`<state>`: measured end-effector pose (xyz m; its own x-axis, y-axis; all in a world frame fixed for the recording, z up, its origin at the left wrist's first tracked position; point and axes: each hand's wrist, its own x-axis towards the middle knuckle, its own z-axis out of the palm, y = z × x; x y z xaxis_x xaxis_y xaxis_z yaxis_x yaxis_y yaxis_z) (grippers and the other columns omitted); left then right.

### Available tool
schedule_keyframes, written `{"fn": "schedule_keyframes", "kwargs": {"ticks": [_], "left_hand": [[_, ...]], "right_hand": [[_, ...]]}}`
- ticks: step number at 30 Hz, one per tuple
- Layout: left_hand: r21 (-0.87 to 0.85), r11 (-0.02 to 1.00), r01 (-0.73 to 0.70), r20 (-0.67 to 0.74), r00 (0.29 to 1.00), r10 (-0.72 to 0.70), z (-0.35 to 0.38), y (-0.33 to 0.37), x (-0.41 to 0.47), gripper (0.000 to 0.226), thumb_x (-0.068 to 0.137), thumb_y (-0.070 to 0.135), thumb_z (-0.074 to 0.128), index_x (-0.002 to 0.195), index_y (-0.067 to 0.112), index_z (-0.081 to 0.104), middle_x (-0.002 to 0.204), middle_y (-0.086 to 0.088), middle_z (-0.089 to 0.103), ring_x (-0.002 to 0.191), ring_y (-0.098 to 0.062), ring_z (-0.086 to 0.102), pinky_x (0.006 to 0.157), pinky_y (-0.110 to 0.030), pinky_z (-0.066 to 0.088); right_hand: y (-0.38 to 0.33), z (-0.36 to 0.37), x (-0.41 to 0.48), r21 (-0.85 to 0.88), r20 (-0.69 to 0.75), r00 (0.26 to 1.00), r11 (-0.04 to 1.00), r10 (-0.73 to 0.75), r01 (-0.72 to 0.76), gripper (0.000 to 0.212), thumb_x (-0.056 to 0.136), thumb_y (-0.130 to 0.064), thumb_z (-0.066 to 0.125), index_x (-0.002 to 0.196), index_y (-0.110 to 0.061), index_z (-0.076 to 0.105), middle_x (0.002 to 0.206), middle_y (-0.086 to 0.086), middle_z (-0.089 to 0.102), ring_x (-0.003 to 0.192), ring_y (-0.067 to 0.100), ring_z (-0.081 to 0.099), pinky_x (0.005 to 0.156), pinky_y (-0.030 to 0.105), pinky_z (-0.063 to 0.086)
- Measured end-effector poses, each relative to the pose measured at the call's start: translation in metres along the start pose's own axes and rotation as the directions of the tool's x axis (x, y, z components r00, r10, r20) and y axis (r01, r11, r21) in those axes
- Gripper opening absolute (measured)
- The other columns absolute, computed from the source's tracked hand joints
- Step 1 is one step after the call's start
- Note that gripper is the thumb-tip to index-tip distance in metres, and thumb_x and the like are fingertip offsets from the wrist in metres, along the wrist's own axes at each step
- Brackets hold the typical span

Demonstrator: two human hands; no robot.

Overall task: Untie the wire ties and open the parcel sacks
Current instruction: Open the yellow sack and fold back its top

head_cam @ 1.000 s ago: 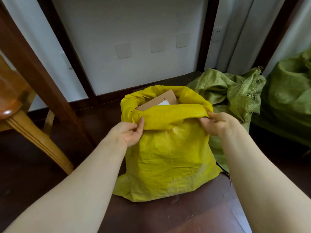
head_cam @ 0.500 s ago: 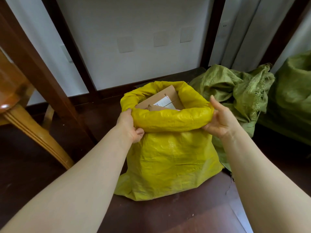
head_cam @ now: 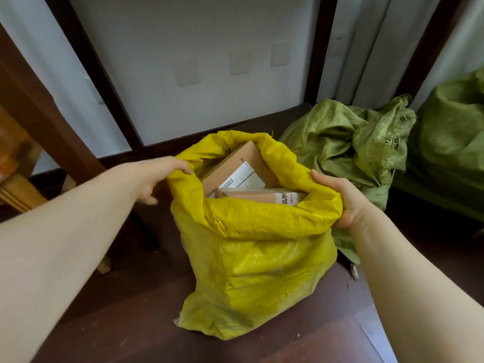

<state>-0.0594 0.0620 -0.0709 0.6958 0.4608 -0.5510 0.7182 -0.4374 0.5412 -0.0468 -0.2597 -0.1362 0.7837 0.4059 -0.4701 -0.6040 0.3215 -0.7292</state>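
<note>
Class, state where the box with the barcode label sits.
Centre of the head view: the barcode-labelled box lies inside the open yellow sack, behind a second box.

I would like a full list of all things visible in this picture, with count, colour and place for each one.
yellow sack: 1, yellow, centre of the floor, mouth open, rim rolled down
cardboard boxes: 2 visible, brown with white labels, inside the yellow sack
green sacks: 2, green, on the floor to the right of the yellow sack
wooden furniture: 1 piece, orange-brown, left edge
floor: 1, dark brown wood
wall: 1, white panels with dark frames, behind the sacks
left hand: 1, grips the sack's left rim
right hand: 1, grips the sack's right rim
</note>
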Motion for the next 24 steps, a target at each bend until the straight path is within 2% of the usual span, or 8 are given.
{"fn": "schedule_keyframes", "kwargs": {"ticks": [2,3,6,9,14,18,20,24], "left_hand": [[0.379,0.908,-0.182,-0.313,0.898,0.310,0.011,0.018,0.001,0.080,0.079,0.051,0.062,0.144,0.018,0.029,0.150,-0.017,0.020,0.139,-0.034,0.018,0.109,-0.044,0.024],[0.511,0.815,-0.274,-0.307,0.827,0.470,0.020,0.026,0.000,0.082,0.080,0.056,0.059,0.146,0.024,0.023,0.154,-0.016,0.012,0.142,-0.034,0.010,0.112,-0.045,0.018],[0.626,0.622,-0.470,-0.056,0.769,0.637,0.050,0.041,0.011,0.080,0.083,0.065,0.046,0.147,0.040,0.005,0.158,-0.011,-0.008,0.144,-0.029,-0.011,0.116,-0.046,0.000],[0.616,0.575,-0.538,0.087,0.772,0.629,0.063,0.049,0.026,0.065,0.085,0.068,0.035,0.143,0.050,0.012,0.158,-0.009,-0.005,0.145,-0.028,-0.012,0.114,-0.050,-0.005],[0.541,0.563,-0.625,0.118,0.719,0.685,0.072,0.056,0.031,0.038,0.093,0.056,0.033,0.126,0.046,0.048,0.149,0.000,0.032,0.143,-0.026,0.013,0.111,-0.057,0.000],[0.384,0.646,-0.660,0.056,0.715,0.697,0.071,0.056,0.039,0.025,0.097,0.042,0.037,0.090,0.029,0.057,0.112,-0.004,0.061,0.118,-0.028,0.049,0.110,-0.051,0.024],[0.299,0.703,-0.645,0.035,0.744,0.667,0.072,0.059,0.037,0.027,0.098,0.035,0.040,0.092,0.018,0.059,0.108,-0.012,0.063,0.110,-0.031,0.054,0.100,-0.040,0.039],[0.146,0.877,-0.458,0.001,0.886,0.463,0.084,0.061,0.034,0.042,0.094,0.030,0.053,0.120,-0.002,0.057,0.122,-0.020,0.060,0.112,-0.033,0.056,0.090,-0.035,0.045]], "right_hand": [[0.001,-0.007,-0.004,-0.025,0.047,0.999,1.000,0.003,-0.002,0.058,0.054,-0.035,0.085,0.101,-0.004,0.070,0.097,0.017,0.072,0.083,0.029,0.072,0.074,0.044,0.059],[0.003,-0.011,-0.005,-0.032,0.066,0.998,0.999,0.016,-0.014,0.065,0.042,-0.033,0.091,0.098,-0.004,0.073,0.100,0.018,0.072,0.086,0.030,0.071,0.073,0.044,0.059],[0.006,-0.023,-0.008,-0.072,0.098,0.994,0.997,0.042,-0.035,0.074,0.033,-0.033,0.095,0.099,-0.005,0.074,0.105,0.019,0.070,0.091,0.032,0.070,0.077,0.045,0.058],[0.007,-0.034,-0.013,-0.055,0.111,0.993,0.998,0.049,-0.043,0.073,0.031,-0.032,0.095,0.095,-0.004,0.075,0.101,0.020,0.071,0.087,0.032,0.071,0.070,0.043,0.059],[0.000,-0.044,-0.024,-0.133,0.039,0.997,0.990,0.060,-0.054,0.077,0.026,-0.036,0.096,0.094,-0.006,0.076,0.101,0.019,0.072,0.086,0.030,0.071,0.066,0.040,0.059],[-0.022,-0.045,-0.026,-0.281,-0.262,0.964,0.952,0.048,-0.124,0.077,0.047,-0.037,0.086,0.111,-0.002,0.063,0.098,0.019,0.072,0.086,0.031,0.069,0.071,0.041,0.056],[-0.033,-0.041,-0.026,-0.369,-0.415,0.910,0.918,-0.022,-0.146,0.068,0.057,-0.031,0.079,0.113,0.003,0.060,0.098,0.021,0.070,0.087,0.031,0.067,0.075,0.042,0.054],[-0.038,-0.037,-0.031,-0.497,-0.567,0.815,0.840,-0.123,-0.219,0.073,0.064,-0.033,0.081,0.121,0.002,0.051,0.102,0.019,0.065,0.090,0.034,0.064,0.080,0.045,0.053]]}}
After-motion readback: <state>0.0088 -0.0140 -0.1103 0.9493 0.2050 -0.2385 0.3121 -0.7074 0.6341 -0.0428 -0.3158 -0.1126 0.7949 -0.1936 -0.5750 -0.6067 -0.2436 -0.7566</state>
